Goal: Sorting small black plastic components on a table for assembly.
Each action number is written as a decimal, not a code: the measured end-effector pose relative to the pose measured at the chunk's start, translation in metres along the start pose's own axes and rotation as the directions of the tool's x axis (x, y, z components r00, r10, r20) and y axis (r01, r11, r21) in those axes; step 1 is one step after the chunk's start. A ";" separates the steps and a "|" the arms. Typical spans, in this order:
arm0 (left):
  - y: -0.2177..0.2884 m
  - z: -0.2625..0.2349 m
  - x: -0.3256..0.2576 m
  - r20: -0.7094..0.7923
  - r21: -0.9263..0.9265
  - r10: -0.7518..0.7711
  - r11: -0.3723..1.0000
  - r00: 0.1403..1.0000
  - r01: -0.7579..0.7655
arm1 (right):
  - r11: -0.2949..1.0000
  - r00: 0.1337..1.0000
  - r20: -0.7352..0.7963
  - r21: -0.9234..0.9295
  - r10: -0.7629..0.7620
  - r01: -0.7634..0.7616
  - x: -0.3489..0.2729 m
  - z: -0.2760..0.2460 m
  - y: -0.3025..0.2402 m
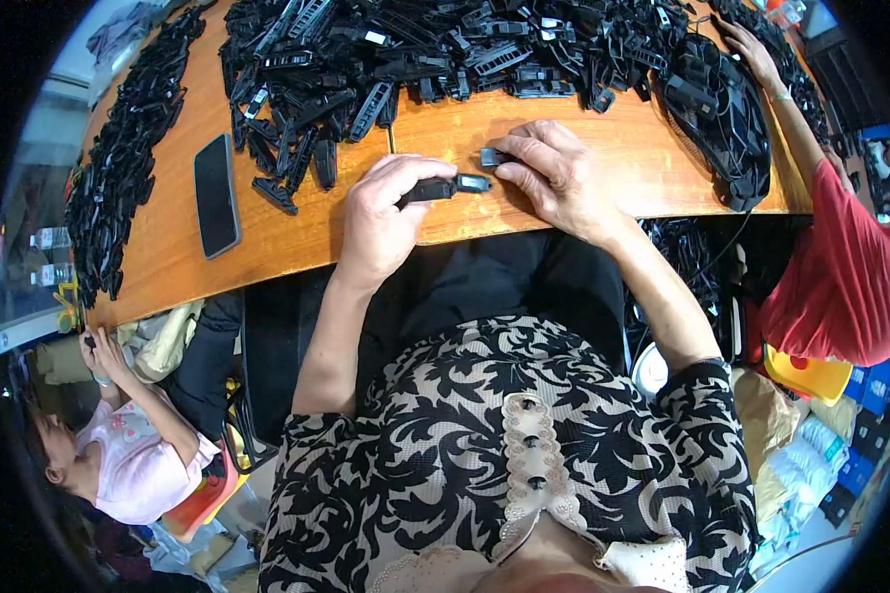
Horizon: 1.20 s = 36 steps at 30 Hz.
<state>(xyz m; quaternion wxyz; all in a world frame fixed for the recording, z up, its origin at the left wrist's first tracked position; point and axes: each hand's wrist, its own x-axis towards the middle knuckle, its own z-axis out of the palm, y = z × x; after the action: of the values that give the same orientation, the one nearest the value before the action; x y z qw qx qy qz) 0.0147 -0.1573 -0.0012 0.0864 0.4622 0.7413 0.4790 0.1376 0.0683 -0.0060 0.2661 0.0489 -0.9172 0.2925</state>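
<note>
1. Both hands were closed on parts: left hand (378,212), mid-frame, gripped a long black part (427,191) between thumb and fingers, its glossy grey end pointing right; right hand (561,180), right of centre, pinched a small dark piece (490,157) in the fingertips
2. Both parts sat over the near strip of the desk (289,229), ends close but apart, below the big pile of black parts (445,64) at top of frame
3. Handling, my judgement: firm hold on the long part, light pinch on the small piece, fingers off the glossy end, both ends in plain sight; a bit further in from the desk edge would have cut drop risk
4. Text: nothing readable on either part; pale patches (375,38) in the pile might have been labels, too small to tell; phone (217,198), left of frame, had a dark screen, no text visible
</note>
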 end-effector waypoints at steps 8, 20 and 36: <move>0.005 0.003 -0.002 -0.067 0.007 -0.122 0.992 0.990 0.122 | 0.998 0.996 0.075 0.047 -0.050 0.047 -0.001 -0.003 -0.002; 0.001 0.002 0.000 -0.063 0.061 -0.114 0.991 0.992 0.118 | 0.992 0.973 0.196 -0.024 -0.120 0.127 0.004 -0.008 -0.007; 0.011 -0.018 -0.046 -0.076 0.085 -0.115 0.989 0.990 0.122 | 0.997 0.999 -0.044 0.068 0.026 -0.023 -0.013 0.003 0.010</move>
<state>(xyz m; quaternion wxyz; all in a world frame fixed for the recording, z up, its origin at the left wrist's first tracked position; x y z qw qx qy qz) 0.0364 -0.2023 0.0021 0.0676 0.4035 0.7908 0.4553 0.1444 0.0741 -0.0196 0.2813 0.0402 -0.9011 0.3276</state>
